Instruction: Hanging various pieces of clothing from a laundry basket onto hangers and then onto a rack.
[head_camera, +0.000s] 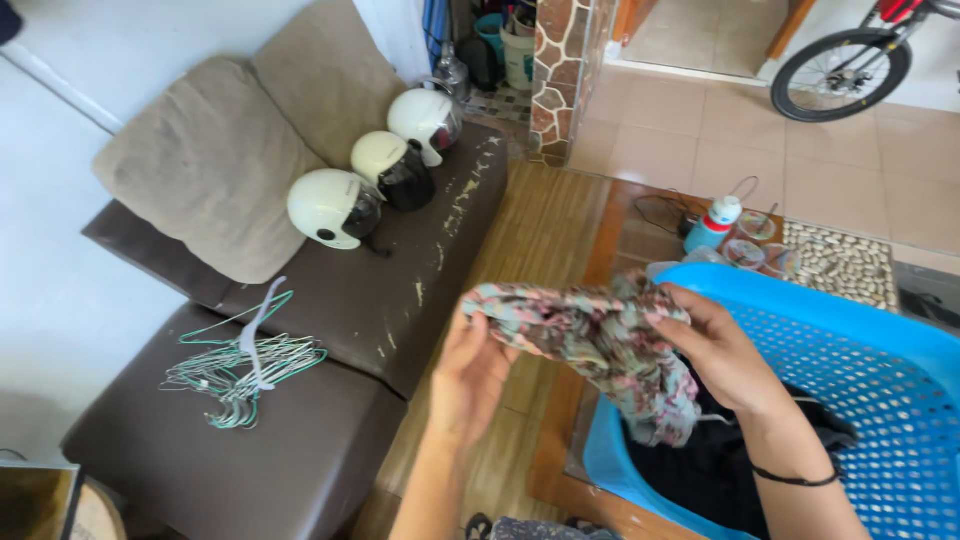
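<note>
A crumpled floral cloth (590, 340) in pink, grey and green hangs between both hands. My left hand (468, 378) grips its left end from below. My right hand (722, 352) clutches its right part, with a dark band on the wrist. The cloth's lower end dangles over a blue perforated laundry basket (880, 370), which holds dark clothes (710, 465).
A brown worn sofa (330, 330) stands at the left with two beige cushions (215, 165), three white helmets (385, 175) and a pile of wire hangers (245, 370). A bottle (715, 222) and small cups sit on a low table. A bicycle wheel (842, 72) shows at top right.
</note>
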